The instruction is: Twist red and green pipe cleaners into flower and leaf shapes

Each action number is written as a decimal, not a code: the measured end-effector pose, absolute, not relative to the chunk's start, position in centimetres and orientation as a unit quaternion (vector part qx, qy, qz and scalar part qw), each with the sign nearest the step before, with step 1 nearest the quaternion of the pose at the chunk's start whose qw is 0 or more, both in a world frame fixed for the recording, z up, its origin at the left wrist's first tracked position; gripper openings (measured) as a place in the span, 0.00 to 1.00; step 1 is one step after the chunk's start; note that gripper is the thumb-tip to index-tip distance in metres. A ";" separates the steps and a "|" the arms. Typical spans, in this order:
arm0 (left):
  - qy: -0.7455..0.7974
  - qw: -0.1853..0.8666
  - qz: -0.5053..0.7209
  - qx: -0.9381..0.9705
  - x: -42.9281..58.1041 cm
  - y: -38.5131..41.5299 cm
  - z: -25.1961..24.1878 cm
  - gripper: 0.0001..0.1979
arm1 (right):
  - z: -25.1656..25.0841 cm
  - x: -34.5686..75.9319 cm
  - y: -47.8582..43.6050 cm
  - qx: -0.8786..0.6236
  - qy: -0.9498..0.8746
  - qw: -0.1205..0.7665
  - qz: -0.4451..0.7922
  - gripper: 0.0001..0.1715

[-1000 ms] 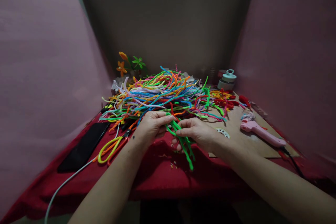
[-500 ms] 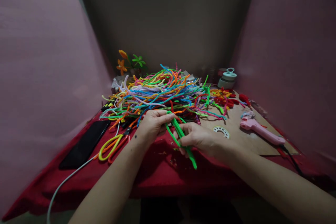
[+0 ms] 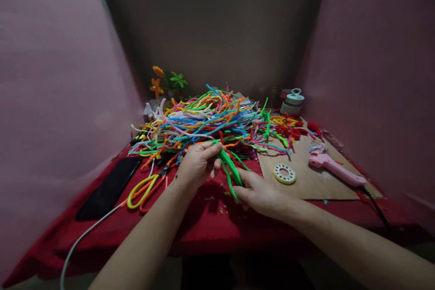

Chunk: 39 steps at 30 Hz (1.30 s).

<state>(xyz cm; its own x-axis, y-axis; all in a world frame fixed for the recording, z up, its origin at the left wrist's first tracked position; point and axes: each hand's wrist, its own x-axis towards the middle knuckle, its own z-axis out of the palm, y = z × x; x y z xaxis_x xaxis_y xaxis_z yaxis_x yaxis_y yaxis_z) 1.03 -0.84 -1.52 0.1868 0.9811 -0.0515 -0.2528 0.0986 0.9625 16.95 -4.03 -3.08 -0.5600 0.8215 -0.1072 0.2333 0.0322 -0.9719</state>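
Several green pipe cleaners (image 3: 227, 161) run as a bundle between my two hands, over the front of the table. My left hand (image 3: 199, 163) pinches their upper end between thumb and fingers. Lower down and to the right, my right hand (image 3: 253, 190) is closed round the bundle; its fingertips are partly hidden behind the strands. One green strand bows out loosely on the left side. Just beyond the hands lies a large tangled pile of coloured pipe cleaners (image 3: 204, 120).
Left of my hands lie scissors (image 3: 136, 192) with yellow and orange handles and a black phone (image 3: 108, 188). On the right, a brown board (image 3: 306, 186) carries a tape roll (image 3: 284, 174) and a pink glue gun (image 3: 336, 169). Pipe-cleaner flowers (image 3: 158, 84) stand behind.
My right hand has slid lower along the green pipe cleaners and closed round them. Their lower end, which stuck out below before, is now hidden in the hand. The tape roll shows fully.
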 end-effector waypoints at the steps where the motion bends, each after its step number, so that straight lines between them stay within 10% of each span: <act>1: 0.406 0.620 0.490 0.458 1.0 -0.9 -1.5 0.11 | -2.7 17.1 -4.0 -0.385 -0.656 0.252 0.599 0.13; 18: 0.434 0.617 0.489 0.438 1.4 -1.3 -1.5 0.10 | -2.3 16.5 -1.9 -0.324 -0.473 0.297 0.764 0.13; 39: 0.433 0.572 0.543 0.436 1.6 -1.4 -2.0 0.11 | -4.3 15.6 -3.7 -0.412 -0.526 0.344 0.659 0.11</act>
<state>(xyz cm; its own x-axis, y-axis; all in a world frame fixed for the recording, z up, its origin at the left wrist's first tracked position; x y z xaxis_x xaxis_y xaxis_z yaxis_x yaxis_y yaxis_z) 1.58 -1.35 -1.98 0.0356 0.9991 -0.0227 -0.2437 0.0307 0.9694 15.62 -3.68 -4.30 -0.4235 0.8874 -0.1820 -0.0191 -0.2097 -0.9776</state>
